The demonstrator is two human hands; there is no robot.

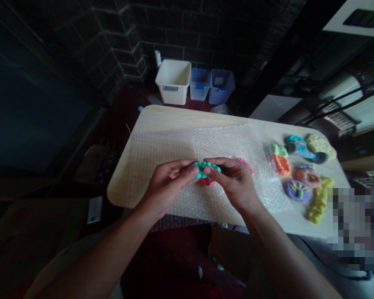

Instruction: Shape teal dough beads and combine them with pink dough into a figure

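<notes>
My left hand and my right hand meet above the middle of the table, thumbs on top. Between them they pinch a small teal-green bumpy piece; its exact kind does not show. Some pinkish red material shows just below it, and I cannot tell whether it is joined on. Another pink bumpy item lies partly hidden behind my right hand. Beneath both hands a sheet of bubble wrap covers much of the wooden tabletop.
At the table's right end lie several soft-looking coloured pieces: an orange and mint one, a purple disc, a brown ring and a yellow strip. Beyond the far edge stand a white bin and two blue clear bins.
</notes>
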